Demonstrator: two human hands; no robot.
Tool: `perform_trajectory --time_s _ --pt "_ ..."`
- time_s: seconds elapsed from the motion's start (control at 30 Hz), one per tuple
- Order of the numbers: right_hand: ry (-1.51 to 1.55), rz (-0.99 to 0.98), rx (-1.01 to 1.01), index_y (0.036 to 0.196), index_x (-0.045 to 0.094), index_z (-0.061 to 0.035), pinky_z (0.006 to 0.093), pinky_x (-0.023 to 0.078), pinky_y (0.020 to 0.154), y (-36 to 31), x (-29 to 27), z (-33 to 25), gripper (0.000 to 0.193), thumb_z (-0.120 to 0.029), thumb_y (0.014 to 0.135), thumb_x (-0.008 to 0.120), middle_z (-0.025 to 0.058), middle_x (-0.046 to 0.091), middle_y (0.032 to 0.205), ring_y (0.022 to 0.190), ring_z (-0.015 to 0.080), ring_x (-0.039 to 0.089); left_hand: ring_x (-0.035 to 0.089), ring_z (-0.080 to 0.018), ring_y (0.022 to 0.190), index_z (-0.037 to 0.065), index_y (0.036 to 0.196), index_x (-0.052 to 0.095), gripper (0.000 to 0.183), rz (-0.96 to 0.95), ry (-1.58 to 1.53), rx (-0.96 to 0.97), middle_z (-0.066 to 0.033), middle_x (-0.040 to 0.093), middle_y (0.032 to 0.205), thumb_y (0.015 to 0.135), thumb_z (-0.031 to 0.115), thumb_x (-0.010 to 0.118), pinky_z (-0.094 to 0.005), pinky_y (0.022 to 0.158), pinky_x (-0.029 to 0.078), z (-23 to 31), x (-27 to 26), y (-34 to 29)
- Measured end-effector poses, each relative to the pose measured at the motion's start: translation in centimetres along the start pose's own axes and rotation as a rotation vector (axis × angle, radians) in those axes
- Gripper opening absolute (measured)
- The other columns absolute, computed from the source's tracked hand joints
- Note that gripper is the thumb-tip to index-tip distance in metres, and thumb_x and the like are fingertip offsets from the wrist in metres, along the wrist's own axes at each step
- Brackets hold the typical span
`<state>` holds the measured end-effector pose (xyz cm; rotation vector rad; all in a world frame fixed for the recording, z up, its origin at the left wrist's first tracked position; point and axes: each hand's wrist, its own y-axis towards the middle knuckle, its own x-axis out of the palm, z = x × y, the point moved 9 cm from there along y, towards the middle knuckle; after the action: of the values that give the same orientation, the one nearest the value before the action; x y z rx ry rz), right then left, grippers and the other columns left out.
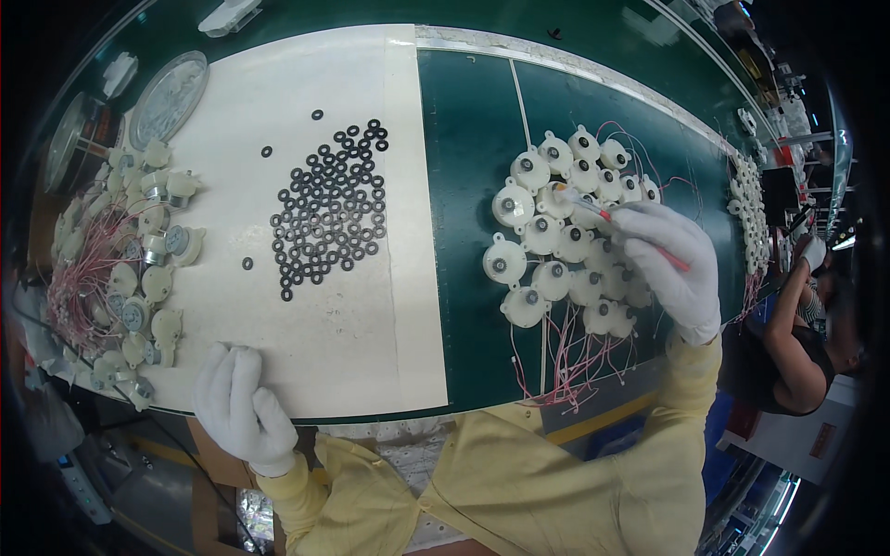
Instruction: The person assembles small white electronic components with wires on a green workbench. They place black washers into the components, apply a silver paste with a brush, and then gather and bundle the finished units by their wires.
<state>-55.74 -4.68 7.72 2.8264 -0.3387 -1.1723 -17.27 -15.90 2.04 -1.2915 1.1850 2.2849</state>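
Observation:
My right hand (669,255), in a white glove, grips a thin brush (601,212) with a partly red handle. The brush's tip is over a group of round white plastic motor housings (503,260), most with a dark piece at the centre. Pink and white wires (570,371) trail from the housings over the green mat (473,343). My left hand (236,403), also gloved, rests at the near edge of the white sheet (343,361), its fingers lying loosely and the thumb apart. Farther up the sheet lie many small black rings (324,208).
At the left is a pile of white-and-metal motors (134,313) with tangled pink wires. Behind it stand a clear round container (82,144) and a clear round lid or dish (169,97). More housings (747,218) lie at the far right, near another person (797,343).

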Motion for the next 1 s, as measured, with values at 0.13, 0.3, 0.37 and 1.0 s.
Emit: perform_trajectory --time_s 0.13,0.3,0.37,1.0 --pt "-0.074 -0.002 -0.035 0.114 0.070 -0.0001 0.0323 0.052 0.082 -0.2 -0.6 -0.6 0.030 0.000 0.084 0.067 0.0150 0.070 0.110 0.092 0.0260 0.068 0.062 -0.0420 0.108 -0.010 0.112 0.066 0.033 -0.004 0.001 -0.004 -0.0231 0.068 0.111 0.093 0.008 0.046 -0.0490 0.096 0.047 0.0 0.0 0.1" --pt "-0.032 0.017 -0.031 0.114 0.070 -0.0008 0.0330 0.052 0.081 0.2 0.1 -0.6 0.030 -0.003 0.085 0.068 0.0152 0.069 0.110 0.092 0.0258 0.067 0.063 -0.0420 0.105 -0.009 0.111 0.067 0.033 0.013 0.014 0.000 -0.0218 0.068 0.109 0.093 0.010 0.047 -0.0490 0.094 0.048 0.1 -0.1 0.2" --pt "-0.052 0.004 -0.036 0.115 0.070 -0.0010 0.0330 0.051 0.081 0.2 0.3 -0.7 0.030 -0.003 0.085 0.069 0.0152 0.069 0.110 0.091 0.0257 0.066 0.064 -0.0415 0.101 -0.006 0.109 0.068 0.032 0.051 0.020 0.003 -0.0188 0.069 0.104 0.091 0.012 0.049 -0.0488 0.089 0.050 0.2 -0.2 0.3" --pt "-0.009 0.000 -0.013 0.113 0.071 -0.0026 0.0350 0.050 0.080 -3.2 -0.5 -0.5 0.029 -0.005 0.084 0.069 0.0148 0.070 0.111 0.089 0.0274 0.066 0.064 -0.0418 0.101 -0.007 0.107 0.068 0.031 0.047 0.020 -0.002 -0.0195 0.069 0.104 0.091 0.011 0.049 -0.0499 0.090 0.049 0.1 -0.1 0.2"
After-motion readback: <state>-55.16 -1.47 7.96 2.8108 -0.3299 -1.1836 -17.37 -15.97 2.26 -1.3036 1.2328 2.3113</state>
